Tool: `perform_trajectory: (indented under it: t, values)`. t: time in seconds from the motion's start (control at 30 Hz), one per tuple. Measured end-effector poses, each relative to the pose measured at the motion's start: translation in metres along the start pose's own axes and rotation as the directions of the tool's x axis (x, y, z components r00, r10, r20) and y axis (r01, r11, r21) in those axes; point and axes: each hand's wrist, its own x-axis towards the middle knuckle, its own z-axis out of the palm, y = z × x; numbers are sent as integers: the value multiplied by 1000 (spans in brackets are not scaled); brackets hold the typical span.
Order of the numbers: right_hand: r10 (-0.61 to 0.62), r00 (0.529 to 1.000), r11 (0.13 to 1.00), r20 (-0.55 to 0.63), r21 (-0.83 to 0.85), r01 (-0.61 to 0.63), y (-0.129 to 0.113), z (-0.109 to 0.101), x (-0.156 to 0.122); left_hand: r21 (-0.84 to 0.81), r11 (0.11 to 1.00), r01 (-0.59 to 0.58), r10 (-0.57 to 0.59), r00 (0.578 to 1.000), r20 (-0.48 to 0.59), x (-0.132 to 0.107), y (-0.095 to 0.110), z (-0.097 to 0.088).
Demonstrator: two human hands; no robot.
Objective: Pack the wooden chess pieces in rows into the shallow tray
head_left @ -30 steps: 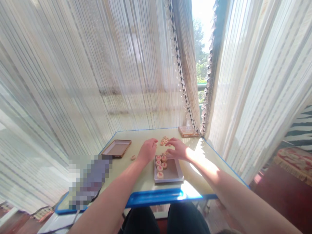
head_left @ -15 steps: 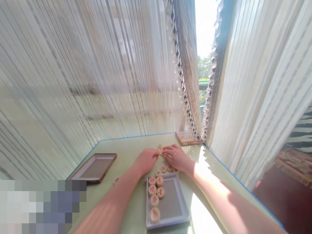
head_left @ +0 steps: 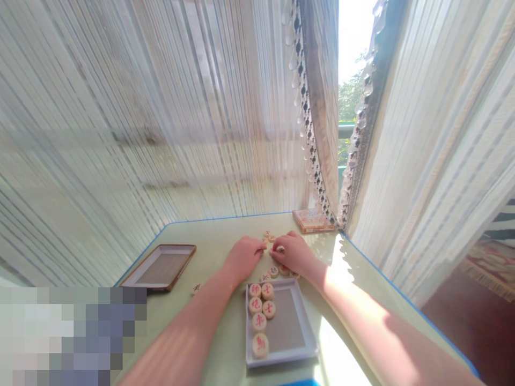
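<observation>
Discs [head_left: 274,271], judged light, hard, best rim-pinched, lie toward the tabletop's [head_left: 209,236] far edge; left grip [head_left: 246,258], right grip [head_left: 296,254] curled, hold unclear.

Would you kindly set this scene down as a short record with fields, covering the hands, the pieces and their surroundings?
Left hand: beyond the pale tray, fingertips close to loose pieces; grip unclear
Right hand: opposite, fingers curled down among those pieces; grip unclear
In pale tray: six round pieces with red characters, four along the left side, two beside the far pair
Stray piece: beside the left forearm
Left side of table: brown-rimmed tray
Far right corner: flat box
Backdrop: sheer striped curtain
</observation>
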Motion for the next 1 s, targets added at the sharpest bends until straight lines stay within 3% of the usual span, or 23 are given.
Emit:
perform_trajectory:
  t: [0.23,0.47,0.63,0.77,1.0]
  values:
    - [-3,998,970,-55,242,16,-4,-6,-2,-93,994,58,-63,997,-44,-2,5,-7]
    - [5,992,883,-130,466,57,-12,-8,-5,-231,965,122,-145,986,-85,-3,19,-7]
    - [87,985,767,-149,641,29,-15,-10,-10,-322,942,92,-151,975,-164,-4,22,-9]
    - [108,974,751,-197,658,50,-17,-19,-11,-370,923,102,-175,970,-168,-5,25,-13]
    - [47,975,790,-217,605,97,-19,-30,-13,-372,928,23,-85,985,-152,-7,33,-23]
